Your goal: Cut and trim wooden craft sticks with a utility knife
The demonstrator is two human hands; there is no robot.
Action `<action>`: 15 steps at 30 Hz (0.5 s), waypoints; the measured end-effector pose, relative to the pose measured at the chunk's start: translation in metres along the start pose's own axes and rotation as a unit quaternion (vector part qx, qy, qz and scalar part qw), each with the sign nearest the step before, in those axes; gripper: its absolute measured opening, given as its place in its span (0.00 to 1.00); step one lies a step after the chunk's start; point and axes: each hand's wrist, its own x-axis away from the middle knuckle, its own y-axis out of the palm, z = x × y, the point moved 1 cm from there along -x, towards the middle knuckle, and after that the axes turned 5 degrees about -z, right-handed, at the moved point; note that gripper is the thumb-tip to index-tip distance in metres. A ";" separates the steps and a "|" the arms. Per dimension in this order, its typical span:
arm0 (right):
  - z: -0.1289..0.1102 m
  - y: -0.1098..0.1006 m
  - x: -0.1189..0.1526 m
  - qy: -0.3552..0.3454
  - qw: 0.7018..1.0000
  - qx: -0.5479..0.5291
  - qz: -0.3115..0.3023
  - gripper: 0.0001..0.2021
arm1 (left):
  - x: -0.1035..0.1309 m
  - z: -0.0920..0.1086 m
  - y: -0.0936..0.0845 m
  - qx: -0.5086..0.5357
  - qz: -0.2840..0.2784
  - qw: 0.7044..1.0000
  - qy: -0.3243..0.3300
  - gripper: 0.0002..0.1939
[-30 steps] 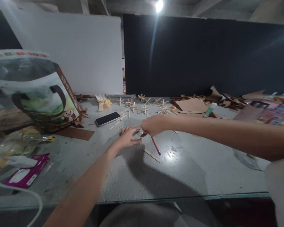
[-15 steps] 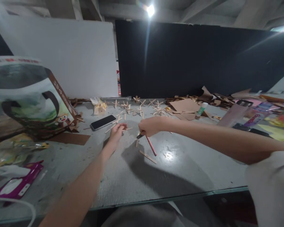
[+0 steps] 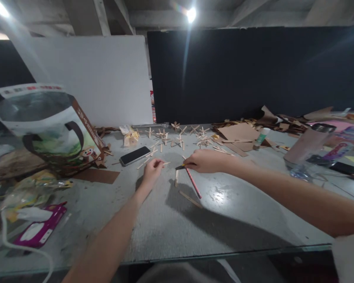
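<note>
Your left hand (image 3: 152, 169) has its fingertips drawn narrow around the end of a thin pale wooden stick (image 3: 166, 162), just above the grey table (image 3: 153, 232). Your right hand (image 3: 201, 160) curls its fingers around a small dark-tipped tool with a yellow part (image 3: 179, 167), pointing left. Below that tip lies a short flat wooden piece (image 3: 176, 179); a red patterned pencil (image 3: 196, 186) slants beside it, and a long flat wooden stick (image 3: 190, 199) lies nearer you.
</note>
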 end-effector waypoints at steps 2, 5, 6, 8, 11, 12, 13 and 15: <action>0.004 0.006 0.010 0.022 0.999 -0.006 0.032 0.17 | 0.011 0.006 0.006 -0.043 -0.022 0.999 0.013 0.10; 0.012 0.025 0.024 0.072 0.994 -0.030 0.079 0.18 | 0.029 0.013 0.020 -0.222 -0.086 0.969 0.062 0.18; 0.015 0.034 0.028 0.081 0.992 -0.040 0.092 0.18 | 0.034 0.014 0.024 -0.267 -0.097 0.957 0.067 0.18; 0.021 0.054 0.032 0.093 0.984 -0.060 0.142 0.19 | 0.041 0.016 0.030 -0.306 -0.120 0.942 0.072 0.13; 0.027 0.081 0.034 0.096 0.963 -0.104 0.228 0.22 | 0.045 0.018 0.029 -0.338 -0.156 0.926 0.059 0.11; 0.028 0.087 0.034 0.099 0.959 -0.116 0.237 0.24 | 0.045 0.018 0.027 -0.349 -0.167 0.921 0.050 0.11; 0.029 0.092 0.034 0.104 0.956 -0.129 0.243 0.24 | 0.045 0.019 0.025 -0.357 -0.176 0.916 0.044 0.11; 0.029 0.099 0.032 0.105 0.949 -0.157 0.252 0.24 | 0.045 0.020 0.021 -0.360 -0.190 0.912 0.044 0.10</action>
